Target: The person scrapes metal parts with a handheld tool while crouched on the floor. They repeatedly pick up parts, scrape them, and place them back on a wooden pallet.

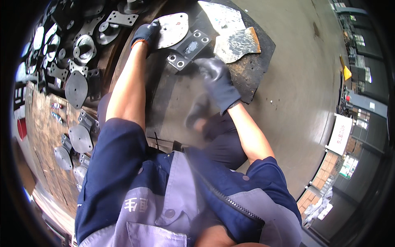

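"Which step are you watching?"

"I'm watching from afar through the head camera, and I'm judging it a plate-handling step. The gloved left hand (146,35) is gripping a pale rounded plate (175,29) by its left edge. That plate is sitting close against the dark four-holed bracket (190,48) (I'm failing to make out whether they're touching)."

"And the right hand (218,80)?"

"It's hovering just below and right of the bracket, blurring, its gloved fingers curling inward. I can't tell whether it's grasping anything, since its palm is facing away from me."

"What else is lying there?"

"Two scuffed pale sheets (222,18) (236,44) are lying on the dark work surface (260,68), to the right of the plate. Grey metal parts (77,89) are crowding the left side."

"So what is the next move calling for?"

"To my mind, it's calling for a firm left grip and a right hand that's staying clear of the bracket's edge unless it's taking hold."
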Demonstrator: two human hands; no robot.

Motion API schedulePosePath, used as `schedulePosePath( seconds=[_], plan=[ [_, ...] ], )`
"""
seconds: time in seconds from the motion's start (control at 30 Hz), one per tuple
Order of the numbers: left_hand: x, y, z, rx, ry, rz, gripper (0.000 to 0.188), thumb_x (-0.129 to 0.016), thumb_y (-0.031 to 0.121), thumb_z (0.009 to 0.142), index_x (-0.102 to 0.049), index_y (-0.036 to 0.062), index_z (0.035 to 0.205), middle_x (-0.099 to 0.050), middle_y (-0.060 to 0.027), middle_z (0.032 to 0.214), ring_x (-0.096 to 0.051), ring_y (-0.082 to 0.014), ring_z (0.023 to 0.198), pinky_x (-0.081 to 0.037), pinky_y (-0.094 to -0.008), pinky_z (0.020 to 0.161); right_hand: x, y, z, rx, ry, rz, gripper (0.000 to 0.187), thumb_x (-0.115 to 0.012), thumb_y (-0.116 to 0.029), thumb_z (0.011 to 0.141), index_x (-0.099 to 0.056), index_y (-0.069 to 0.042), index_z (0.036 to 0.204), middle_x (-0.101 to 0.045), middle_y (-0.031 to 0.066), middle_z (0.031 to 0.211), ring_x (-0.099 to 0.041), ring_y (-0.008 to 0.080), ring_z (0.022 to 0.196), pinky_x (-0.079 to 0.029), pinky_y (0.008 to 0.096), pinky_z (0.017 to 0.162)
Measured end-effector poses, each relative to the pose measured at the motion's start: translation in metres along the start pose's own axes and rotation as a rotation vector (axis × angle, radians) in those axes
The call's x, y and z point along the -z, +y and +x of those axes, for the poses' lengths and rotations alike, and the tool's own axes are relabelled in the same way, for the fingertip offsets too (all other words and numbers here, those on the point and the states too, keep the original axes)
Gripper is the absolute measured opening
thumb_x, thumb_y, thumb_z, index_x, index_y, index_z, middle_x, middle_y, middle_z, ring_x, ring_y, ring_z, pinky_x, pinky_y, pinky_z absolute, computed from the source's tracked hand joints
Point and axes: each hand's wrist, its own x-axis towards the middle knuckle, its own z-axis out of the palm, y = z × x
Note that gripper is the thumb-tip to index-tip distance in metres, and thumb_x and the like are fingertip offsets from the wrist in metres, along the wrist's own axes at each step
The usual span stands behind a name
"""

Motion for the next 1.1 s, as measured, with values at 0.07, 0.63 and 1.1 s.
schedulePosePath(
  seconds=[0.07,0.63,1.1],
  plan=[
    [0.000,0.000,0.000,-0.035,0.016,0.100,0.056,-0.048,0.046,0.084,-0.062,-0.0043,0.103,-0.062,-0.0242,0.102,-0.059,-0.0359,0.100,-0.043,-0.0398,0.084,0.009,0.014,-0.002,-0.202,0.123,0.279,0.020,-0.057,0.001,0.085,-0.061,-0.001,0.104,-0.064,0.0037,0.084,-0.058,0.0091,0.075,-0.048,0.0238,0.068],
    [0.000,-0.011,0.010,-0.025,-0.012,0.000,0.066,-0.044,0.054,0.084,-0.063,-0.0075,0.099,-0.063,-0.0280,0.095,-0.061,-0.0377,0.096,-0.046,-0.0412,0.079,0.051,0.118,0.016,-0.354,0.474,-0.169,0.019,-0.056,-0.001,0.077,-0.066,-0.005,0.092,-0.066,0.0170,0.089,-0.065,0.0258,0.087,-0.050,0.0311,0.075],
    [0.001,-0.006,0.003,-0.074,0.026,0.137,0.067,-0.039,0.054,0.089,-0.061,-0.0071,0.103,-0.066,-0.0200,0.088,-0.060,-0.0279,0.078,-0.046,-0.0392,0.071,0.057,0.097,0.016,-0.445,0.380,-0.289,0.021,-0.058,-0.001,0.073,-0.066,-0.005,0.091,-0.066,0.0165,0.090,-0.065,0.0261,0.085,-0.050,0.0321,0.072]
  ],
)
